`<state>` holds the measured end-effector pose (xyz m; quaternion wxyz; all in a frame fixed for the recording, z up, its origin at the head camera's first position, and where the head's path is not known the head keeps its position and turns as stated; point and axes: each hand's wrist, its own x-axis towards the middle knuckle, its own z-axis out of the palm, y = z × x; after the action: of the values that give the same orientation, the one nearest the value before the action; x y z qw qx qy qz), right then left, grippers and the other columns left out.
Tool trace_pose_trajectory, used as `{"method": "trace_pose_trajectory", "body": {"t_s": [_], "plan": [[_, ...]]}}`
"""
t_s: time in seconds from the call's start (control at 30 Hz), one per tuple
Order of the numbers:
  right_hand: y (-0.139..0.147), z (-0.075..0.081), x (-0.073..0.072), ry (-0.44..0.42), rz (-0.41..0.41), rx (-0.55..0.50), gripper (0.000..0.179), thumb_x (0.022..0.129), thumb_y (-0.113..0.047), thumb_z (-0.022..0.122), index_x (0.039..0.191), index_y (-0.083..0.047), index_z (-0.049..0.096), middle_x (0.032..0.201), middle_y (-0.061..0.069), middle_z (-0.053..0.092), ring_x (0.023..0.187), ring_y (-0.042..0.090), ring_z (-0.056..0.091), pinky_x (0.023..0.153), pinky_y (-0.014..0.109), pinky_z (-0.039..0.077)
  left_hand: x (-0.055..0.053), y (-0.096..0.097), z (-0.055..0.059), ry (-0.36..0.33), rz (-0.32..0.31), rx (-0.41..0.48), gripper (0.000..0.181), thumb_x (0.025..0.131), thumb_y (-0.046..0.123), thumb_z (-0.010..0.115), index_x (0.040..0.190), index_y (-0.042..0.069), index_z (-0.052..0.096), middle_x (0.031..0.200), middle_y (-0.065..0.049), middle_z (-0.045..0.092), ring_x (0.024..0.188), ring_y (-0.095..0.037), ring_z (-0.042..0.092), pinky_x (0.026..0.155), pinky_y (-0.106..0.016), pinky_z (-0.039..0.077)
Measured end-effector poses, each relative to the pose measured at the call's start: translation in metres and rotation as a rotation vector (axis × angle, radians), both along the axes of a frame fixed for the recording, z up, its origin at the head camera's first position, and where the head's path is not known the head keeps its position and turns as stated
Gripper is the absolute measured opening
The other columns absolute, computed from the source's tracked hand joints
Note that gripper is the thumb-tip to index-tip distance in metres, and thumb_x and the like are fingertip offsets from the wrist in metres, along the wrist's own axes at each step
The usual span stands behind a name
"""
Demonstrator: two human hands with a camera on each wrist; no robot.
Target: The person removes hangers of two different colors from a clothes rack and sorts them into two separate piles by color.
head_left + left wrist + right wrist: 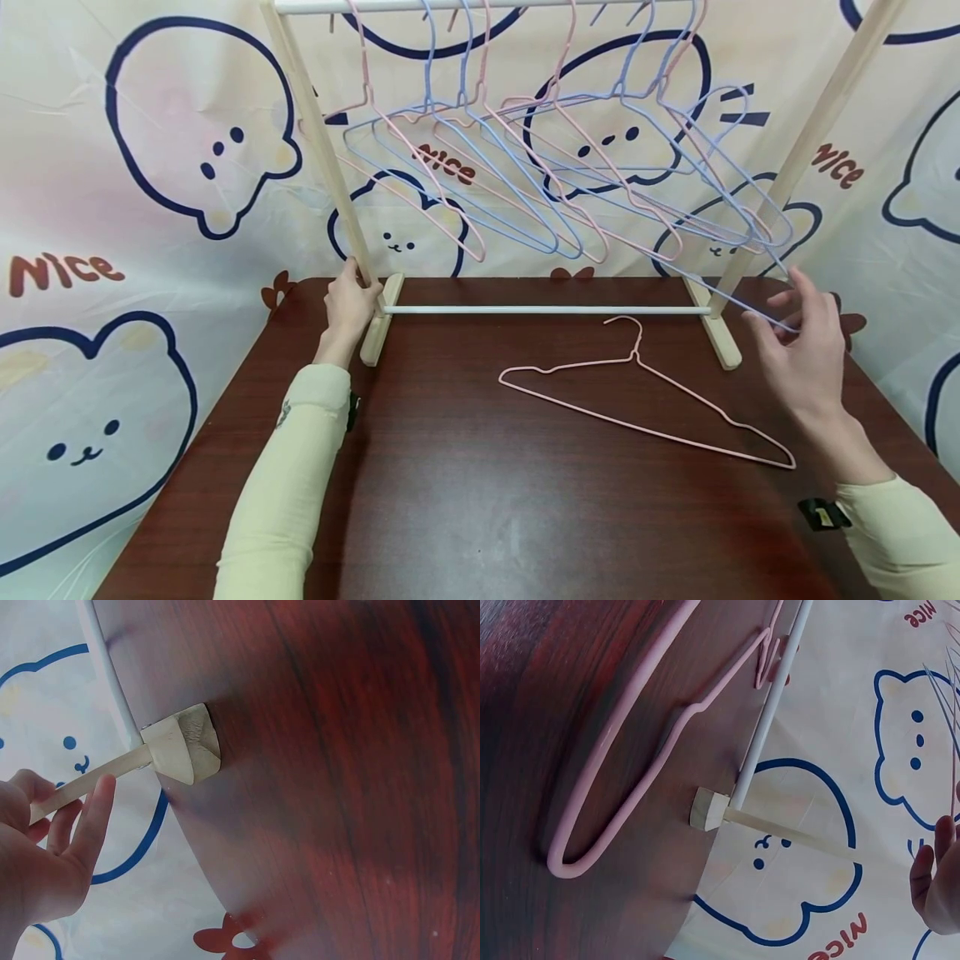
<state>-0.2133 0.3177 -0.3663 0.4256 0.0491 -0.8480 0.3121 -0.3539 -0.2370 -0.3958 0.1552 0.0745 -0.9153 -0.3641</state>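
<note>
Blue hanger (pixel 722 295) is slanting below the rack rail (pixel 405 5), right hand (pixel 810 358) loosely holding its end, left hand (pixel 349 302) gripping the rack post (pixel 321 146); imo tugging hard could be snagging neighbouring hangers (pixel 618 90).

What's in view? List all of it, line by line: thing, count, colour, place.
rack: one, pale wood and white, standing at the far side
table: one, dark reddish-brown, beneath the rack
hung hangers: at least seven, pink and blue, on the rack; overlap hides the total
blue hanger: one, blue, rack's right side
pink hanger: one, pink, on the table, right of centre
backdrop: one, pale with dark-blue outlines, behind the table
sleeves: two, pale yellow-green, both arms
left grip: one, bare, holding the rack's left side
right grip: one, bare, pinching the blue hanger's end
</note>
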Motion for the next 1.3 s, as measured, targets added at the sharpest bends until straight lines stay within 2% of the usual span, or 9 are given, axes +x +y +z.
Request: {"method": "trace_pose_trajectory", "body": {"t_s": [0.3, 0.53, 0.67, 0.8, 1.03, 1.3], "plan": [[0.009, 0.002, 0.002, 0.019, -0.003, -0.030, 0.070, 0.083, 0.004, 0.074, 0.146, -0.011, 0.048, 0.104, -0.035, 0.042, 0.075, -0.016, 0.039, 0.071, 0.004, 0.032, 0.000, 0.000, 0.001, 0.007, -0.002, 0.002, 0.029, 0.099, 0.020, 0.056, 0.124, 0.007, 0.049, 0.114, -0.021, 0.064, 0.097, -0.043, 0.067, 0.083, -0.055, 0.055], [0.018, 0.009, 0.009, 0.008, -0.043, -0.077, 0.071, 0.083, 0.005, 0.073, 0.147, -0.017, 0.048, 0.102, -0.036, 0.042, 0.073, -0.014, 0.040, 0.070, 0.001, 0.034, -0.001, -0.001, 0.000, 0.011, 0.002, -0.005, 0.030, 0.099, 0.020, 0.056, 0.124, 0.007, 0.049, 0.115, -0.021, 0.064, 0.097, -0.043, 0.067, 0.083, -0.055, 0.055], [0.017, 0.014, 0.015, 0.010, -0.067, -0.096, 0.068, 0.083, 0.009, 0.070, 0.145, -0.010, 0.049, 0.102, -0.034, 0.042, 0.070, -0.014, 0.039, 0.069, -0.003, 0.033, -0.001, 0.000, 0.001, 0.020, 0.000, -0.010, 0.030, 0.098, 0.020, 0.057, 0.124, 0.007, 0.049, 0.114, -0.022, 0.064, 0.097, -0.043, 0.066, 0.083, -0.056, 0.054], [0.020, 0.012, 0.018, -0.006, -0.078, -0.097, 0.068, 0.082, 0.009, 0.071, 0.144, -0.008, 0.049, 0.102, -0.035, 0.041, 0.072, -0.015, 0.039, 0.071, -0.002, 0.033, -0.001, 0.000, 0.000, 0.020, -0.004, -0.008, 0.030, 0.099, 0.020, 0.056, 0.124, 0.006, 0.049, 0.115, -0.022, 0.063, 0.098, -0.043, 0.066, 0.084, -0.056, 0.054], [0.025, -0.006, 0.016, -0.069, -0.006, -0.064, 0.071, 0.081, 0.005, 0.076, 0.145, -0.008, 0.049, 0.100, -0.033, 0.043, 0.075, -0.012, 0.042, 0.072, 0.005, 0.033, -0.001, -0.001, 0.000, 0.010, -0.008, 0.002, 0.029, 0.099, 0.020, 0.055, 0.124, 0.007, 0.049, 0.117, -0.022, 0.064, 0.100, -0.043, 0.066, 0.085, -0.055, 0.055], [0.011, -0.018, 0.019, -0.195, 0.098, -0.011, 0.070, 0.083, 0.002, 0.075, 0.146, -0.005, 0.046, 0.099, -0.027, 0.046, 0.079, -0.006, 0.043, 0.070, 0.005, 0.033, -0.002, -0.001, -0.001, 0.012, -0.002, -0.008, 0.032, 0.098, 0.020, 0.056, 0.126, 0.007, 0.049, 0.118, -0.022, 0.063, 0.101, -0.044, 0.065, 0.088, -0.057, 0.053]]}}
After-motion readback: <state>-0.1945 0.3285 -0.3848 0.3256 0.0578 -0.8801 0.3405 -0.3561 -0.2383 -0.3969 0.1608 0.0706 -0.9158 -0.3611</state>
